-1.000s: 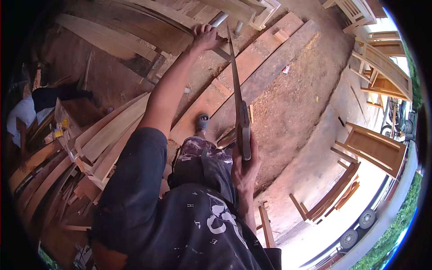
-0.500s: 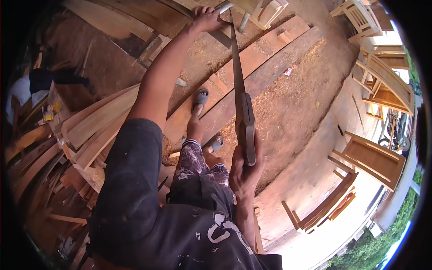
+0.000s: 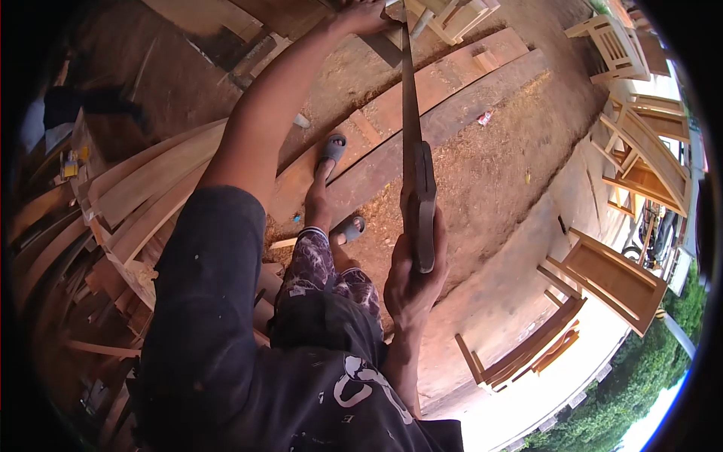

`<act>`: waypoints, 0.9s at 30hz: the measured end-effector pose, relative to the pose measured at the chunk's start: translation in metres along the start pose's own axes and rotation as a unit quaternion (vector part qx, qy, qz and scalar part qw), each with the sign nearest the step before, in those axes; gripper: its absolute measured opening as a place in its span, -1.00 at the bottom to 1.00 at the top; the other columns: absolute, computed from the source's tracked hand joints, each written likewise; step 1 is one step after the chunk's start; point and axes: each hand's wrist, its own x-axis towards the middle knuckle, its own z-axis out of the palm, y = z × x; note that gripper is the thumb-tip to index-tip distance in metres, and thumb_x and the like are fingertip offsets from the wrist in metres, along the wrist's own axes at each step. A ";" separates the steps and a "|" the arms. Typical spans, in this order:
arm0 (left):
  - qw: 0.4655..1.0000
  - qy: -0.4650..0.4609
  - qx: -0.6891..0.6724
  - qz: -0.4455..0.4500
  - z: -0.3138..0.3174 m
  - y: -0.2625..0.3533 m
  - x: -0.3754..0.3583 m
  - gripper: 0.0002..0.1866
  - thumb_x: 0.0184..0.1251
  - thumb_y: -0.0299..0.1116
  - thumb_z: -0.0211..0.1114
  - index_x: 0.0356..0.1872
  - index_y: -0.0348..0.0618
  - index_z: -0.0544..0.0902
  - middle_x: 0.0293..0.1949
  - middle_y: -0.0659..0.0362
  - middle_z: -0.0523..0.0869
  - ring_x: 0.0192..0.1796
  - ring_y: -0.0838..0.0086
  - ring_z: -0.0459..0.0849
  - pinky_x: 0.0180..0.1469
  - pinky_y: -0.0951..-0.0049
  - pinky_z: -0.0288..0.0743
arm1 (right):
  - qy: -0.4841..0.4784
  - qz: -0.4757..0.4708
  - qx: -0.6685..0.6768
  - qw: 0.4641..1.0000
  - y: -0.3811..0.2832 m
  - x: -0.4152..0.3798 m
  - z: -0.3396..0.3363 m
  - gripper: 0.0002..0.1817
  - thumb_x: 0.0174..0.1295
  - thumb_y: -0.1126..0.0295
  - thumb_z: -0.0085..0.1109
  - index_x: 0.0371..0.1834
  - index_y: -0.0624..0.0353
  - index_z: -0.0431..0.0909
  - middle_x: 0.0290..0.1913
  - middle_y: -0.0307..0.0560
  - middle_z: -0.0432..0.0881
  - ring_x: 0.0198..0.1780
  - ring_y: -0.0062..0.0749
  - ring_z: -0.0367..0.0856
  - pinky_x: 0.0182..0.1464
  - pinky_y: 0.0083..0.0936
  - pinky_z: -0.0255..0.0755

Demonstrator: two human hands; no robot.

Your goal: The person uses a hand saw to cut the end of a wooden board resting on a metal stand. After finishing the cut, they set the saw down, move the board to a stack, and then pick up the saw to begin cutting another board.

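A handsaw (image 3: 411, 113) stretches away from my body, its long blade narrowing toward the top of the view. My right hand (image 3: 416, 290) is closed around its dark handle (image 3: 425, 203). My left arm reaches far forward. At the top edge my left hand (image 3: 365, 16) has its fingers curled, with the thumb beside the far end of the blade. Part of that hand is cut off by the frame, so what it grips is hidden. Close to it stands a pale wooden furniture piece (image 3: 456, 19).
Below the saw, long planks (image 3: 444, 83) lie on the sawdust-covered dirt floor, with my sandalled foot (image 3: 331, 151) on them. Curved boards (image 3: 151, 173) are piled at the left. Wooden furniture parts (image 3: 614, 275) and a slatted chair frame (image 3: 614, 49) stand along the right.
The view has shifted a little, so my left hand sits higher and further right, partly out of frame. The saw appears slightly further right, still in my right hand.
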 end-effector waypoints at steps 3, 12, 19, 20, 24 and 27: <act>0.999 -0.043 0.005 -0.034 -0.003 0.006 0.001 0.04 0.11 0.32 0.48 0.61 0.31 0.23 0.20 -0.20 0.66 0.25 -0.22 0.56 0.30 -0.26 0.29 | -0.003 0.028 0.018 0.999 -0.004 -0.003 -0.002 -0.40 0.38 0.47 0.14 0.51 0.22 0.34 -0.03 0.32 0.75 -0.02 0.07 0.82 -0.06 -0.26 0.62; 0.994 0.071 -0.075 0.038 -0.003 0.004 0.001 0.00 0.10 0.32 0.49 0.58 0.33 0.31 0.25 -0.17 0.64 0.26 -0.23 0.54 0.30 -0.29 0.25 | -0.003 0.039 -0.001 0.999 -0.005 0.008 0.007 -0.41 0.38 0.51 0.12 0.51 0.19 0.36 -0.02 0.31 0.75 0.03 -0.13 0.81 -0.05 -0.29 0.62; 0.999 -0.025 -0.007 -0.031 0.001 0.004 0.002 0.07 0.09 0.40 0.43 0.63 0.30 0.23 0.27 -0.17 0.63 0.37 -0.18 0.45 0.35 -0.26 0.20 | -0.023 0.046 0.037 0.998 -0.001 0.012 0.007 -0.41 0.38 0.53 0.08 0.51 0.25 0.34 0.04 0.27 0.75 0.09 -0.17 0.78 0.08 -0.35 0.59; 0.999 -0.021 -0.002 -0.036 -0.006 0.013 -0.004 0.06 0.09 0.39 0.44 0.61 0.30 0.25 0.27 -0.18 0.62 0.36 -0.19 0.46 0.35 -0.26 0.20 | -0.022 0.035 0.023 0.999 0.000 0.011 0.007 -0.42 0.39 0.52 0.08 0.51 0.25 0.35 0.05 0.28 0.74 0.10 -0.18 0.77 0.09 -0.33 0.59; 0.999 -0.010 0.022 -0.028 -0.011 0.006 0.002 0.05 0.08 0.38 0.46 0.60 0.29 0.26 0.27 -0.21 0.61 0.34 -0.20 0.49 0.34 -0.25 0.23 | 0.015 0.017 0.044 0.999 0.003 0.000 0.011 -0.42 0.40 0.48 0.11 0.50 0.22 0.34 -0.06 0.35 0.72 -0.05 -0.15 0.80 -0.11 -0.25 0.60; 0.996 -0.077 -0.004 -0.048 -0.009 0.011 0.002 0.10 0.09 0.40 0.44 0.64 0.30 0.18 0.25 -0.24 0.62 0.34 -0.20 0.49 0.36 -0.21 0.23 | -0.031 0.057 0.016 0.998 -0.005 0.017 0.014 -0.41 0.40 0.50 0.11 0.51 0.27 0.31 0.03 0.32 0.73 0.02 -0.16 0.79 -0.02 -0.31 0.60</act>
